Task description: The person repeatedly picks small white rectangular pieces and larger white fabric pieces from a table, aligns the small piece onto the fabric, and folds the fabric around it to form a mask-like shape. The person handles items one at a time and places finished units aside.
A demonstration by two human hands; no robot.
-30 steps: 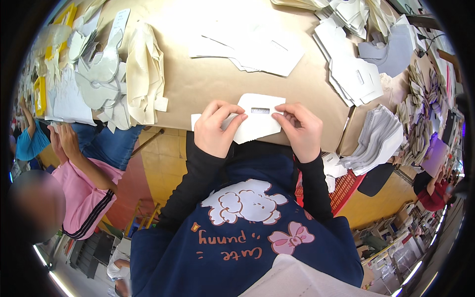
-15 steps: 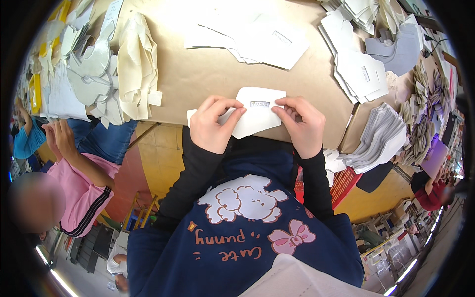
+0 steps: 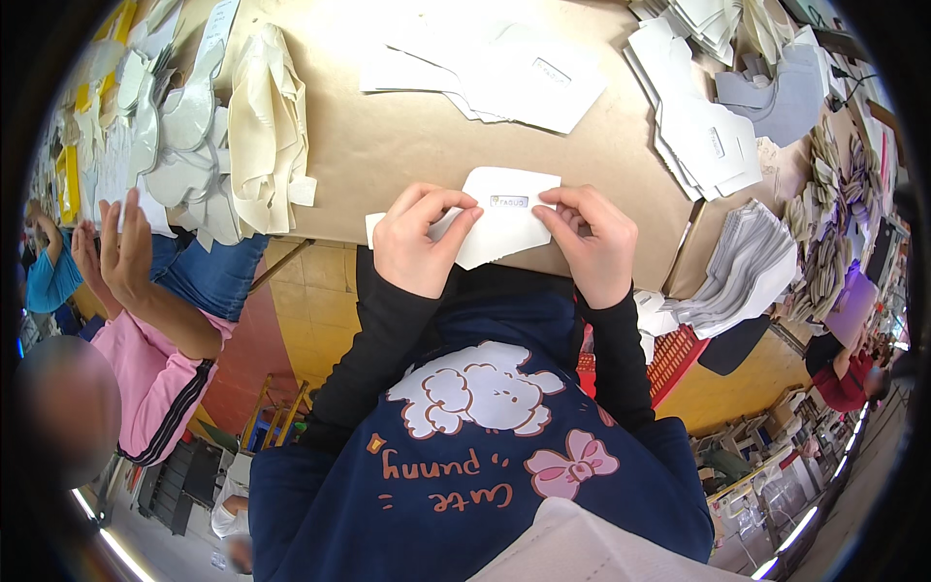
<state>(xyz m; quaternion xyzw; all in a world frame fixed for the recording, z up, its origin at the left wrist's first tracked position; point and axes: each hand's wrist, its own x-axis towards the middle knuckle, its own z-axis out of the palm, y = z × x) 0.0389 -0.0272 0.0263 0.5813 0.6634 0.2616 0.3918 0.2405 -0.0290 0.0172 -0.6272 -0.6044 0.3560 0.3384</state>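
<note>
A white flat cut piece [image 3: 504, 241] with one rounded corner is held up at the near edge of the table. On it sits a small grey rectangular label [image 3: 509, 202] with print. My left hand [image 3: 415, 244] pinches the left side of the piece between thumb and forefinger. At its right side my right hand [image 3: 596, 244] does the same, thumb and forefinger close to the label. The tip of another white piece [image 3: 372, 225] peeks out left of my left hand; the rest is hidden.
White labelled pieces [image 3: 533, 92] lie farther back on the brown-covered table [image 3: 349, 160]. At right are more white pieces [image 3: 698, 136] and a thick stack [image 3: 742, 262]. Cream material [image 3: 267, 136] and grey cut parts [image 3: 184, 145] lie left. A co-worker in pink [image 3: 165, 378] is at left.
My hands and the white piece stay almost still. The label catches the light a little differently. At left, the co-worker's hands have shifted and spread apart.
</note>
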